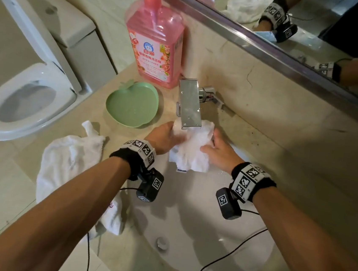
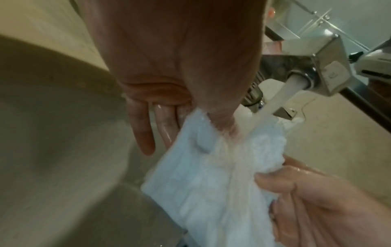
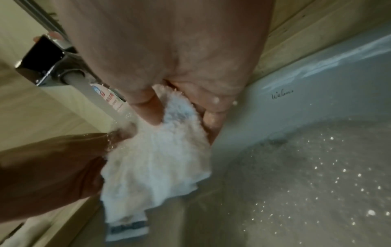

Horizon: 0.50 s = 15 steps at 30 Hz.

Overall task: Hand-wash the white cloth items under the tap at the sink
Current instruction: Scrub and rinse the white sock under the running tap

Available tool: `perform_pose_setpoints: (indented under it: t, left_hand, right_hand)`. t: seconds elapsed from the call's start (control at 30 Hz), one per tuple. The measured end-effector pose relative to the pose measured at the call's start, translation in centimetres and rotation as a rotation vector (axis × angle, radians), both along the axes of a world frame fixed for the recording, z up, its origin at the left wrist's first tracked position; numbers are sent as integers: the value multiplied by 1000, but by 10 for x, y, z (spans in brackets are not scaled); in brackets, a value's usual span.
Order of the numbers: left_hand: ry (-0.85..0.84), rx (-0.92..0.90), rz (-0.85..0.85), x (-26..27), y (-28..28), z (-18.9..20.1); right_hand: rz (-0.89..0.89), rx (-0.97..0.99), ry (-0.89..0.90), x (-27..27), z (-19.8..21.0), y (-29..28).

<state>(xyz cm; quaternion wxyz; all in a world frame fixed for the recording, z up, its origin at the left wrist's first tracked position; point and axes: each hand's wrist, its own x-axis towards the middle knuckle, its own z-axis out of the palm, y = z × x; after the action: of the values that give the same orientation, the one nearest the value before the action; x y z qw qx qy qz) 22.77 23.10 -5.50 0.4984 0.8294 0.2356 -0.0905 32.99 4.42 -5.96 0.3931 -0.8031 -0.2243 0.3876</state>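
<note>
A bunched white cloth [image 1: 191, 150] hangs under the chrome tap [image 1: 189, 103], where water runs onto it over the white sink [image 1: 186, 224]. My left hand [image 1: 164, 137] grips the cloth's left side and my right hand [image 1: 218, 151] grips its right side. In the left wrist view the stream [image 2: 273, 103] strikes the cloth [image 2: 211, 183] beside my thumb, while the smaller fingers [image 2: 141, 132] hang straight. In the right wrist view my right hand [image 3: 182, 108] pinches the cloth [image 3: 156, 160], whose tagged hem dangles. A second white cloth [image 1: 68, 168] lies on the counter, left of the sink.
A pink pump bottle of detergent [image 1: 154, 44] and a green apple-shaped dish [image 1: 132, 104] stand on the counter behind the tap's left. A toilet [image 1: 27, 97] is at the far left, a mirror [image 1: 295, 26] behind. Black cables trail over the sink's front.
</note>
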Motion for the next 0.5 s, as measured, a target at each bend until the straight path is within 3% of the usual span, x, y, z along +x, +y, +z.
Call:
perform_pose_setpoints:
  t: [0.2,0.5]
  left_hand:
    - [69,-352,121,-11,10,5]
    - [78,-598,216,-26,17,10]
  right_hand:
    - [75,12,48,4,0,4]
    - [-137,97,245,7,-8,28]
